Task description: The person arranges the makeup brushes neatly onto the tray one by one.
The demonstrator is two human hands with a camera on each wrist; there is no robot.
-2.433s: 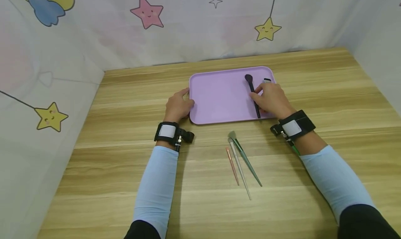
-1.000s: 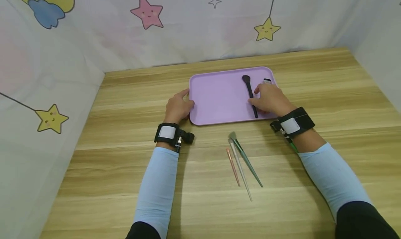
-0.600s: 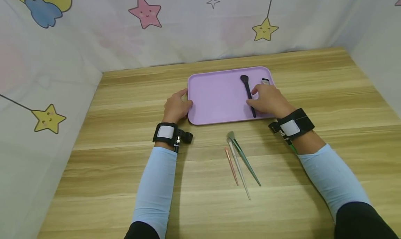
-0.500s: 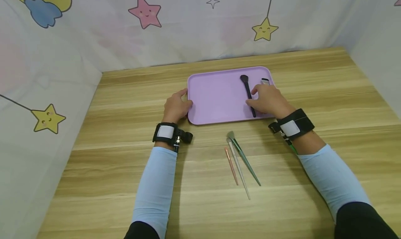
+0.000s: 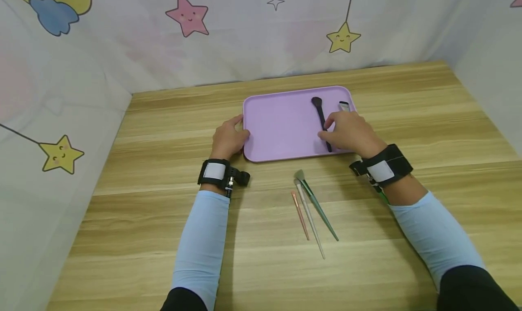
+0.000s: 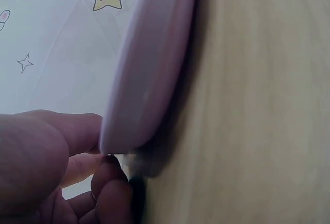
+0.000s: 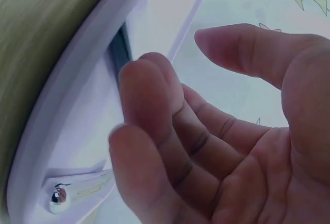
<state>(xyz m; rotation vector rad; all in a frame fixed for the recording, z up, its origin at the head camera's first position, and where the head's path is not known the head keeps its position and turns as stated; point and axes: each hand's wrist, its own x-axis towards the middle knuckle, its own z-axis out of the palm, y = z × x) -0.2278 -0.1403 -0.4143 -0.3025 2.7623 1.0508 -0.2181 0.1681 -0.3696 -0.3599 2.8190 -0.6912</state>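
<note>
At the lilac tray's (image 5: 281, 127) left edge, my left hand (image 5: 227, 139) grips the rim, thumb on top; the left wrist view has its fingers curled under the edge. A black makeup brush (image 5: 319, 112) lies on the tray's right part, bristles toward the back. My right hand (image 5: 351, 131) hovers over that end, next to the brush handle. In the right wrist view its thumb stands apart from the loosely bent fingers (image 7: 147, 95), with nothing between them. A small pale item with a black end (image 5: 344, 106) is mostly hidden behind this hand.
In front of the tray, on the wooden table (image 5: 155, 220), lie a green makeup brush (image 5: 320, 208), a pale grey brush (image 5: 311, 220) and a short pink brush (image 5: 300, 217). Patterned cloth walls (image 5: 244, 48) stand behind and at the sides.
The right thumb and fingers have let go of the black makeup brush's handle and parted; the brush has shifted slightly left on the tray. The left hand keeps its place on the rim.
</note>
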